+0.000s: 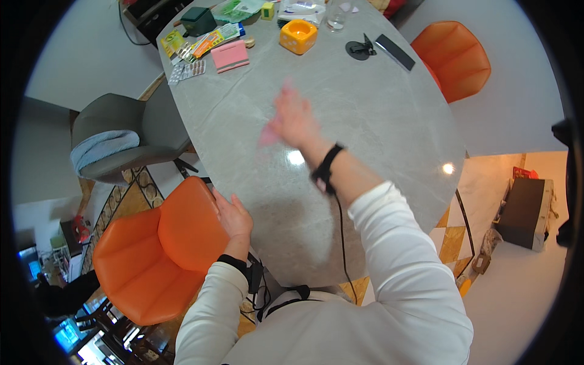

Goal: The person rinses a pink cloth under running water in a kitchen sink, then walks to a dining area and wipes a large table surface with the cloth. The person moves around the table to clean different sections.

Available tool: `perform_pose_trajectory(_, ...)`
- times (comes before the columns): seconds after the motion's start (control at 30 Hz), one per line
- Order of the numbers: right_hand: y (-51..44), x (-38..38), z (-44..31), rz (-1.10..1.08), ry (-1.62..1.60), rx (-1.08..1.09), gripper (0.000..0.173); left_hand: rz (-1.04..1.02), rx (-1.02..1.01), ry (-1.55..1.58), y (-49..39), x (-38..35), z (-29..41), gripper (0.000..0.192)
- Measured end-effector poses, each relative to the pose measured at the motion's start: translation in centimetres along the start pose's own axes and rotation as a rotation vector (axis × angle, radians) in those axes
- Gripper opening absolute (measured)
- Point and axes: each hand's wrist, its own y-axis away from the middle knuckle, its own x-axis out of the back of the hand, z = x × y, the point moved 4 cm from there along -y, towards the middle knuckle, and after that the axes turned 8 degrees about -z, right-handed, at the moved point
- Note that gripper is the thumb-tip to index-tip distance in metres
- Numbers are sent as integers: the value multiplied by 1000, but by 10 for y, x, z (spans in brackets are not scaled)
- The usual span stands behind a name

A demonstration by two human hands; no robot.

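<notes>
Over the middle of the grey marble-look table, my right hand is pressed on a pink cloth. Both are blurred, and most of the cloth lies hidden under the palm. A black wrist strap with a trailing cable circles that wrist. My left hand rests at the table's left edge beside an orange chair; its fingers are spread and nothing is in them. Another black band sits on the left wrist.
Along the far side stand an orange dice-shaped holder, a pink pouch, blister packs, a dark green box, a glass, a black stand and a dark flat bar. A grey chair holds a blue towel.
</notes>
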Motion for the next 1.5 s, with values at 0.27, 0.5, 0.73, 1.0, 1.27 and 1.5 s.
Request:
perform_pose_trajectory(0.27, 62, 31, 207, 237, 138, -507, 59, -7, 10, -11, 0, -7, -11, 60)
perform_pose_trajectory(0.5, 290, 49, 190, 281, 371, -1127, 47, -151, 188, 203, -3, -10, -11, 61)
perform_pose_trajectory(0.73, 185, -9, -35, 371, 82, -559, 53, -382, -40, 250, 28, -10, -54, 52)
perform_pose_trajectory(1.0, 119, -65, -199, 296, -71, -173, 61, -802, 65, 215, 164, -23, -320, 42)
perform_pose_trajectory(1.27, 394, -18, -126, -77, -78, -229, 61, -750, 466, 453, 233, 27, -478, 36)
perform_pose_trajectory(1.5, 392, 22, 19, 382, 149, -1047, 59, -822, 168, 340, 189, 22, -392, 37)
